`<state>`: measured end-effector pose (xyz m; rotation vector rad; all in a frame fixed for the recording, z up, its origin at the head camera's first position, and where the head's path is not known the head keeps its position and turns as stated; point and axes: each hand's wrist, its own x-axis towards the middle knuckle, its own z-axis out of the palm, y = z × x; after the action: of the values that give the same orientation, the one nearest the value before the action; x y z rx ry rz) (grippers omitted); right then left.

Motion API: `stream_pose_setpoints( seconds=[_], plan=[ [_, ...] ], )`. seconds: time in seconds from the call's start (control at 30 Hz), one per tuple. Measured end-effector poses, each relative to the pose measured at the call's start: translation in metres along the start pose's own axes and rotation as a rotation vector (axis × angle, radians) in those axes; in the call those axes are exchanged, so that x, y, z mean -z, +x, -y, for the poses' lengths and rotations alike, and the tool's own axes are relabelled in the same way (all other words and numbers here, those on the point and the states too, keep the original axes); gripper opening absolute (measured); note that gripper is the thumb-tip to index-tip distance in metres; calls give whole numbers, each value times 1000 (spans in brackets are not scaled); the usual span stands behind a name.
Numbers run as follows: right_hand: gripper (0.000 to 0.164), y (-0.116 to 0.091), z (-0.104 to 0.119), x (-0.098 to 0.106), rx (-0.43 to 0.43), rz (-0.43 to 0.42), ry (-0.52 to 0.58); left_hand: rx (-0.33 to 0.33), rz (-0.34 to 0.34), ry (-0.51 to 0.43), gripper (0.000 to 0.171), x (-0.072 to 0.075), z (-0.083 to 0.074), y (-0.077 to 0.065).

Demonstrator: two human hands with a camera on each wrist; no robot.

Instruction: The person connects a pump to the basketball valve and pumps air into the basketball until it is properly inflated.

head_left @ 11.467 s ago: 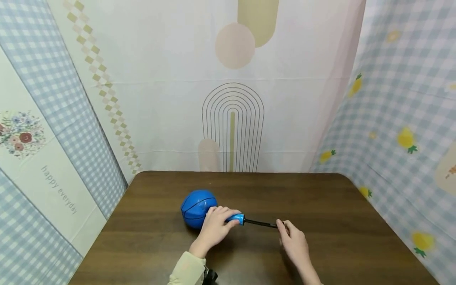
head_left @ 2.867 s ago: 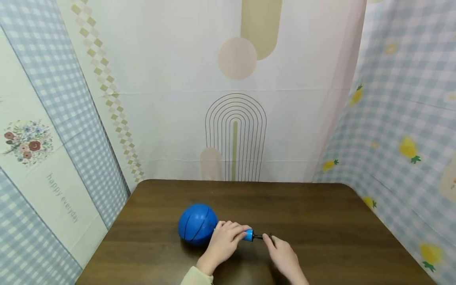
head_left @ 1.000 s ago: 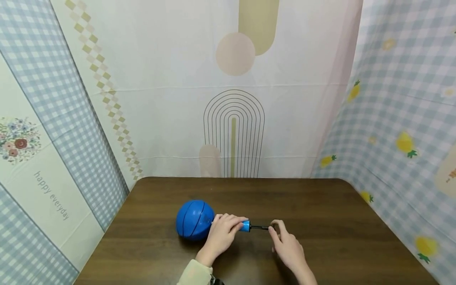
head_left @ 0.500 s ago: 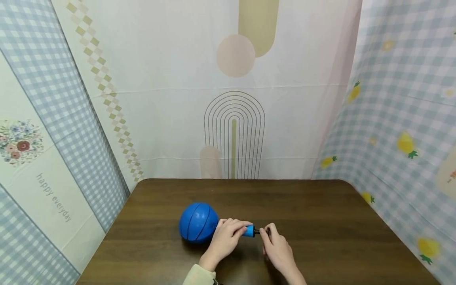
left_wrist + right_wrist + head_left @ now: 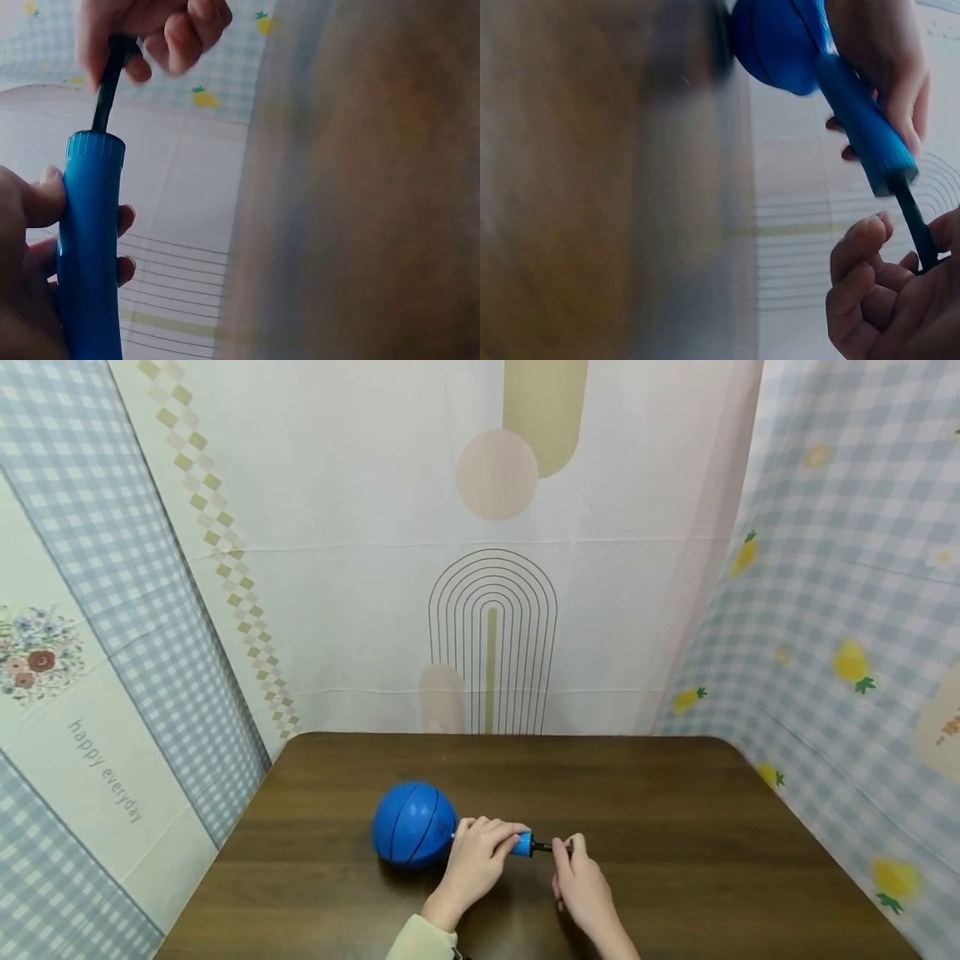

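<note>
A blue ball (image 5: 408, 827) with black seam lines, round and smooth, sits on the table left of my hands. My left hand (image 5: 475, 862) grips the blue barrel of a hand pump (image 5: 523, 844), whose other end points at the ball. In the left wrist view, the thumb and fingers wrap the pump barrel (image 5: 91, 232). My right hand (image 5: 585, 885) pinches the handle at the end of the black rod (image 5: 106, 105), a short length of which shows outside the barrel. The right wrist view has the barrel (image 5: 866, 124) reaching the ball (image 5: 776, 45); the needle is mostly hidden by the left hand.
The brown wooden table (image 5: 675, 810) lies under everything. A pale patterned cloth (image 5: 360, 610) hangs behind its far edge. Blue checked cloths hang at left and right (image 5: 810, 610).
Eleven seconds back the ball was dented and angular; now it is round. The rod, then far out, has gone in and out; over the last half second it slides out slightly.
</note>
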<state>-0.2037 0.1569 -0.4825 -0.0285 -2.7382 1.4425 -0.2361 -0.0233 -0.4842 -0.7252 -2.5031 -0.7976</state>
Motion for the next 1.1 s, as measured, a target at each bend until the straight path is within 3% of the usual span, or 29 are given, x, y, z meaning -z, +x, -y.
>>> stream_pose_setpoints(
  seconds=[0.17,0.3,0.57,0.83,1.1],
  plan=[
    [46,-2,-2,-3,-13,78,-34,-30,66,-29,23,2,4,-3],
    [46,0,-2,6,-33,69,-28,-50,82,-43,25,7,9,-2],
    [38,4,-4,18,-63,-58,0,38,61,-40,23,15,10,1],
    [36,-9,12,-6,-41,32,75,61,93,-60,25,7,-1,-10],
    [41,-7,2,10,-65,33,101,45,104,-91,25,18,6,-7]
  ],
)
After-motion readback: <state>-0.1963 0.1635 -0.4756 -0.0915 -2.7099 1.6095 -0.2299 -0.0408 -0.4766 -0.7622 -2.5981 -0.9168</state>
